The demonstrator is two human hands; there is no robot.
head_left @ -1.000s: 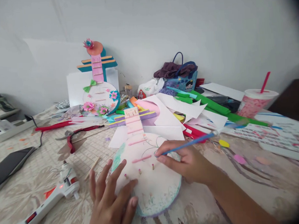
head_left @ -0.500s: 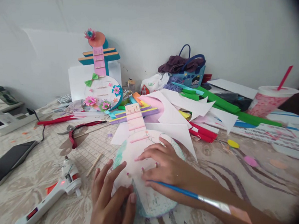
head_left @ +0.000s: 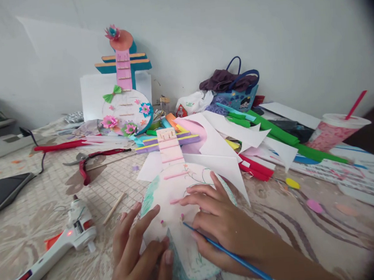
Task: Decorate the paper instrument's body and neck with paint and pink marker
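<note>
A white, round-bodied paper lute model [head_left: 173, 188] lies flat in front of me, with green colouring at its edge and drawn vines. Its pale pink neck [head_left: 171, 152] points away from me. My left hand [head_left: 136, 251] rests on the model's lower left edge, fingers spread. My right hand [head_left: 220, 217] is over its right side, with a blue paintbrush [head_left: 226, 250] held low between thumb and fingers. The brush's thin handle end points at the model; its other end runs out of view below. Small pink-tipped pegs [head_left: 162, 222] stand near the fingertips.
A glue gun [head_left: 70, 240] with a lit red light lies at left, near a wooden stick [head_left: 114, 208] and red-handled pliers [head_left: 85, 168]. A finished decorated lute model [head_left: 125, 103] stands behind. Paper scraps [head_left: 218, 130] and a drink cup [head_left: 337, 130] are at right.
My right hand has shifted slightly right and down with the paintbrush, uncovering more of the drawn vine. The left hand stays on the model's edge. The view has tilted slightly.
</note>
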